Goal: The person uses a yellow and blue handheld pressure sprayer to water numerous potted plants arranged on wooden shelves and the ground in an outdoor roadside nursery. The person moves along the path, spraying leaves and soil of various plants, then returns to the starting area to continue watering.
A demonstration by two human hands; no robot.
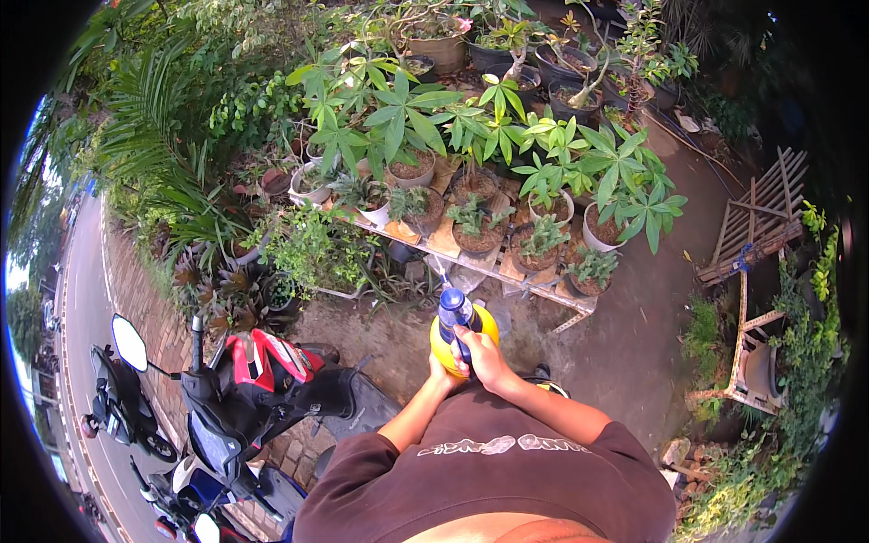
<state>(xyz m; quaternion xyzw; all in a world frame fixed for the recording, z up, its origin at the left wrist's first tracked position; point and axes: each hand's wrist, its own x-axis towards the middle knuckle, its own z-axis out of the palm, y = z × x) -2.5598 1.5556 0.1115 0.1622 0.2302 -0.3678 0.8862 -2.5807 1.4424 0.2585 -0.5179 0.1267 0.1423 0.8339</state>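
Observation:
A pump pressure sprayer with a yellow tank point(488, 324) and a blue head point(453, 300) is held in front of my body. My left hand point(442, 372) supports the yellow tank from its lower left side. Around the blue handle, my right hand point(483, 356) is closed, thumb on top. The spray nozzle point(442, 271) points away from me, toward a low slatted bench point(504, 273). On that bench stand several potted plants, among them a small succulent-like plant in a dark pot point(478, 239) and a broad-leafed plant in a white pot point(603, 231).
Parked motorcycles, one red and black point(271, 363), stand at left beside a road point(85, 271). More potted plants point(441, 51) fill the back. A bamboo rack point(757, 217) and a rusty metal frame point(740, 339) are at right. Wet-looking concrete point(635, 305) lies around the bench.

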